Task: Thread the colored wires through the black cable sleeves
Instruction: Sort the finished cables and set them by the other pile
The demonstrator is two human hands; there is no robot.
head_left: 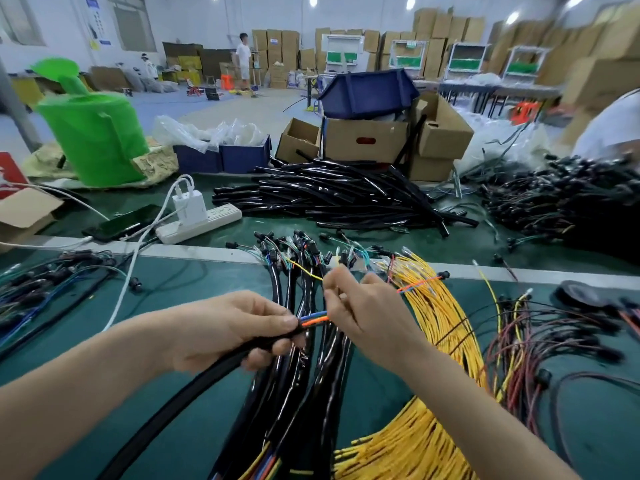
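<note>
My left hand [239, 332] grips the open end of a black cable sleeve [166, 408], which trails down to the lower left. A short bundle of blue, orange and green wires [314, 318] spans from the sleeve mouth to my right hand [367, 310], which pinches it. The orange and blue strands [417, 285] come out past my right hand toward the right. Beneath both hands lies a row of finished black sleeves [304, 372] with coloured wires and connectors at their far ends.
A thick bundle of yellow wires [433, 341] lies to the right, with red and black wires [526, 344] beyond it. A pile of empty black sleeves [332, 199] sits further back, beside a white power strip [201, 221], a phone [119, 223] and cardboard boxes [367, 140].
</note>
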